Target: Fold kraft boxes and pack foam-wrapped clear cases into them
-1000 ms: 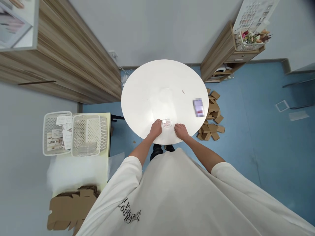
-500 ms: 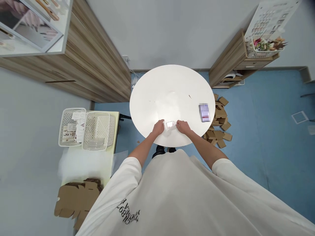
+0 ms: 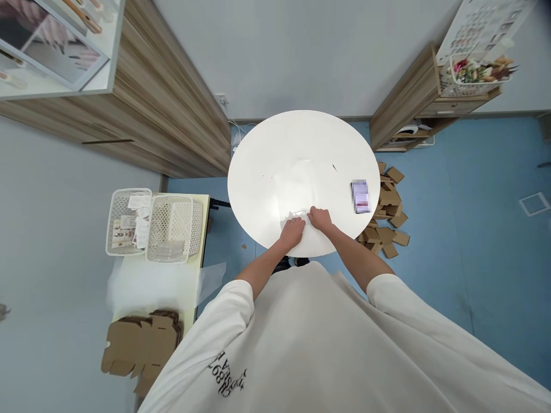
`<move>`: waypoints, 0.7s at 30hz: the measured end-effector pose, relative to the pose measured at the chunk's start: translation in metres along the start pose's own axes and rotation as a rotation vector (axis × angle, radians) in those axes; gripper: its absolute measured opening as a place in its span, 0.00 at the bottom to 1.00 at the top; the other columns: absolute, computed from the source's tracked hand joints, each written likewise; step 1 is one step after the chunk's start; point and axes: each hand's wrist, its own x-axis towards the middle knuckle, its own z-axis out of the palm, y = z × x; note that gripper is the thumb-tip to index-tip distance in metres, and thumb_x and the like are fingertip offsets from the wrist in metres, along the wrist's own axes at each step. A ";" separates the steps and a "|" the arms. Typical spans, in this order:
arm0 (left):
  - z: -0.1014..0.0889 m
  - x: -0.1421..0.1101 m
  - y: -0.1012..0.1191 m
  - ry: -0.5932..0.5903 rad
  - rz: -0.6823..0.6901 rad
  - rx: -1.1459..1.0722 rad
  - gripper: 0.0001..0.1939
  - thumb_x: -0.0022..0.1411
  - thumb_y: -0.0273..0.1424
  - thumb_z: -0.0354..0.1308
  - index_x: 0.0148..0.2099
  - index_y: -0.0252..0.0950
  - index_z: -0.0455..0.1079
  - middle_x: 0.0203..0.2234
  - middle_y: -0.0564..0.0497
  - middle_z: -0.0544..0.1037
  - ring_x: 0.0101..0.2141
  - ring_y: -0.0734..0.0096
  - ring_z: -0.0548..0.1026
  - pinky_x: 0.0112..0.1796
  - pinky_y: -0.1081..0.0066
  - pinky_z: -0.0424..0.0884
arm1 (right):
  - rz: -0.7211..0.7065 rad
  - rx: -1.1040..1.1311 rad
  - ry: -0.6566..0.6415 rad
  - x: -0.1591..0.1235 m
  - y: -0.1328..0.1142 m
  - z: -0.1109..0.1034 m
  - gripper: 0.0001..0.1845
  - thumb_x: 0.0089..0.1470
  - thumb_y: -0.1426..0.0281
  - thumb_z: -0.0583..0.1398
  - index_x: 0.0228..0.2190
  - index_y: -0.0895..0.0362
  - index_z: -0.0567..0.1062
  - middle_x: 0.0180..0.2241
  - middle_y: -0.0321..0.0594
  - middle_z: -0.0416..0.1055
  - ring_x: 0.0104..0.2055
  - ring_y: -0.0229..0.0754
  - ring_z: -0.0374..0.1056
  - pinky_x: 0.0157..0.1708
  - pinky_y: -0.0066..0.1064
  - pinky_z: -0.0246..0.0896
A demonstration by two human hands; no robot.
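Observation:
My left hand [image 3: 291, 232] and my right hand [image 3: 321, 218] meet at the near edge of the round white table [image 3: 279, 149], fingers curled and touching each other. Between them is a small clear packet [image 3: 298, 216], mostly hidden under the fingers; only a thin glossy edge shows. Both hands seem to pinch it. A small purple and white box [image 3: 360, 195] lies on the table's right side, away from both hands.
Flat brown cardboard boxes [image 3: 387, 215] are piled on the blue floor right of the table. Two white mesh baskets [image 3: 152, 225] stand on a yellow side table at left, folded cardboard [image 3: 138, 347] below them. Wooden cabinets stand at back left and back right.
My left hand has moved right to meet the right hand, and together they now cover the small packet that showed between them before.

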 end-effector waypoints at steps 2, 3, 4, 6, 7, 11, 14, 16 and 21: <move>0.012 0.003 -0.006 0.038 -0.058 0.017 0.25 0.63 0.19 0.46 0.62 0.34 0.63 0.62 0.37 0.66 0.62 0.50 0.63 0.58 0.53 0.61 | -0.006 0.008 0.000 -0.001 0.001 0.001 0.16 0.71 0.64 0.46 0.48 0.57 0.69 0.42 0.49 0.78 0.44 0.50 0.74 0.46 0.38 0.55; 0.016 0.005 -0.009 0.053 -0.075 0.022 0.26 0.64 0.19 0.46 0.63 0.34 0.61 0.64 0.36 0.64 0.64 0.50 0.61 0.59 0.52 0.60 | -0.008 0.012 -0.001 -0.002 0.002 0.001 0.17 0.71 0.63 0.46 0.49 0.57 0.68 0.43 0.50 0.78 0.45 0.50 0.73 0.46 0.38 0.55; 0.020 0.007 -0.013 0.062 -0.087 0.024 0.27 0.64 0.20 0.46 0.64 0.35 0.60 0.65 0.36 0.62 0.65 0.50 0.60 0.59 0.51 0.59 | -0.009 0.019 0.000 -0.004 0.003 0.003 0.17 0.71 0.63 0.46 0.51 0.57 0.68 0.45 0.50 0.78 0.46 0.50 0.73 0.47 0.38 0.55; 0.026 0.012 -0.019 0.065 -0.098 0.025 0.27 0.64 0.21 0.47 0.65 0.36 0.58 0.67 0.37 0.60 0.66 0.49 0.59 0.60 0.50 0.59 | -0.021 0.045 0.016 -0.009 0.006 0.007 0.19 0.70 0.63 0.47 0.54 0.57 0.67 0.47 0.50 0.77 0.48 0.51 0.72 0.49 0.39 0.57; 0.028 0.015 -0.021 0.065 -0.103 0.027 0.28 0.64 0.21 0.47 0.66 0.37 0.58 0.68 0.37 0.60 0.66 0.49 0.59 0.60 0.50 0.59 | -0.033 0.059 0.040 -0.013 0.008 0.010 0.20 0.70 0.63 0.47 0.56 0.57 0.66 0.50 0.50 0.75 0.50 0.52 0.71 0.50 0.39 0.57; 0.031 0.020 -0.024 0.077 -0.115 0.039 0.28 0.64 0.21 0.48 0.65 0.39 0.58 0.67 0.39 0.61 0.65 0.49 0.60 0.60 0.50 0.58 | -0.112 0.039 0.252 -0.034 0.013 0.022 0.23 0.67 0.67 0.50 0.60 0.57 0.66 0.62 0.53 0.64 0.62 0.55 0.60 0.58 0.45 0.54; 0.027 0.020 -0.024 0.095 -0.094 0.053 0.27 0.64 0.20 0.48 0.63 0.39 0.60 0.65 0.39 0.62 0.64 0.50 0.61 0.61 0.51 0.56 | -0.204 -0.041 0.335 -0.052 0.010 0.028 0.24 0.64 0.72 0.50 0.60 0.58 0.67 0.66 0.52 0.58 0.67 0.56 0.52 0.63 0.49 0.47; 0.022 0.019 -0.023 0.095 -0.080 0.061 0.25 0.62 0.19 0.49 0.61 0.38 0.62 0.64 0.39 0.64 0.62 0.50 0.62 0.61 0.51 0.55 | -0.244 -0.084 0.364 -0.061 0.004 0.030 0.28 0.62 0.75 0.50 0.63 0.58 0.65 0.68 0.51 0.54 0.69 0.55 0.48 0.65 0.50 0.43; 0.009 0.013 -0.020 0.013 -0.086 0.032 0.23 0.60 0.23 0.53 0.58 0.37 0.63 0.58 0.40 0.68 0.58 0.50 0.65 0.58 0.53 0.56 | -0.256 -0.116 0.400 -0.072 -0.008 0.039 0.33 0.60 0.77 0.50 0.66 0.58 0.60 0.69 0.51 0.52 0.71 0.55 0.43 0.66 0.52 0.37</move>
